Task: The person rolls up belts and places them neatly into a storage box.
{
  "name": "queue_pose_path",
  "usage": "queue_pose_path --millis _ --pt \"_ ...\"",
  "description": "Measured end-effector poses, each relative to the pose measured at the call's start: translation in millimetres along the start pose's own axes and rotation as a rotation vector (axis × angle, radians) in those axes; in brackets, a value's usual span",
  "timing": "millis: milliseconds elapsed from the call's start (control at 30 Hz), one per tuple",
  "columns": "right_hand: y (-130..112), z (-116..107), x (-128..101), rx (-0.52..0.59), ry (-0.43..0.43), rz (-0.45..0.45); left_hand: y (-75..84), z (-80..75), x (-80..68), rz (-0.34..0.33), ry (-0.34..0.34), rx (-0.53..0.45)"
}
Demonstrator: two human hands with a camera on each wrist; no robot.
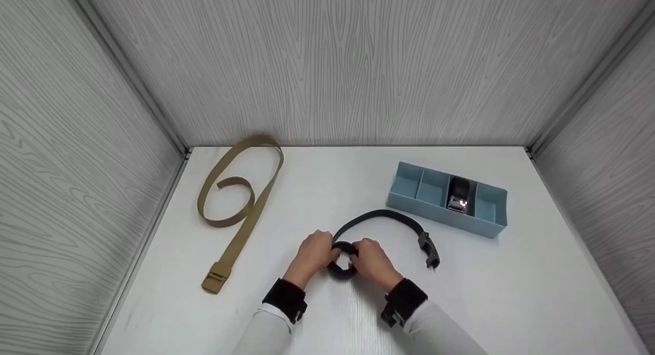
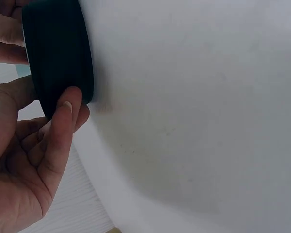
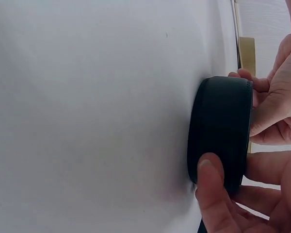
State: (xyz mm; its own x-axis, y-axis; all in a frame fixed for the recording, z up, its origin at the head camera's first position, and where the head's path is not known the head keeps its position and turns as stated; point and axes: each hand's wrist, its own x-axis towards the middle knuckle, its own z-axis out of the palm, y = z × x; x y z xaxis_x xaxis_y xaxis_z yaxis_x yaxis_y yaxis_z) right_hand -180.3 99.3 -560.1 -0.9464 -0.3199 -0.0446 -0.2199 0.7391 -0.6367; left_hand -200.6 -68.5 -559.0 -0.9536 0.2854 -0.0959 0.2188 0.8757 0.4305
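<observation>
Pinching the coiled end of the black belt [image 1: 387, 213], my left hand [image 1: 313, 251] and right hand [image 1: 374, 261] hold the ring from either side between thumb and fingers, over the near middle of the white table [image 1: 327, 186]. Its round opening faces up; the loose length arcs away from me, then rightward, its buckle [image 1: 429, 249] end pointing back my way. The strap looks smooth, dark and flat, the buckle greyish.

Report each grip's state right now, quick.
Left grip: closed, holding the left side of the coil in the partly coiled black belt.
Right grip: closed, holding that coil's right side.
</observation>
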Motion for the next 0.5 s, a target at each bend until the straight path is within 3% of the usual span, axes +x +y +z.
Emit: queue_pose_path --millis 267,500 --pt "2.9 0.4 2.5 -0.082 0.038 -0.070 0.8 3.3 -0.7 0.015 0.039 0.022" --pt "-0.9 1.2 -5.9 -0.014 0.044 0.043 4.1 2.5 -2.6 -0.018 0.046 0.066"
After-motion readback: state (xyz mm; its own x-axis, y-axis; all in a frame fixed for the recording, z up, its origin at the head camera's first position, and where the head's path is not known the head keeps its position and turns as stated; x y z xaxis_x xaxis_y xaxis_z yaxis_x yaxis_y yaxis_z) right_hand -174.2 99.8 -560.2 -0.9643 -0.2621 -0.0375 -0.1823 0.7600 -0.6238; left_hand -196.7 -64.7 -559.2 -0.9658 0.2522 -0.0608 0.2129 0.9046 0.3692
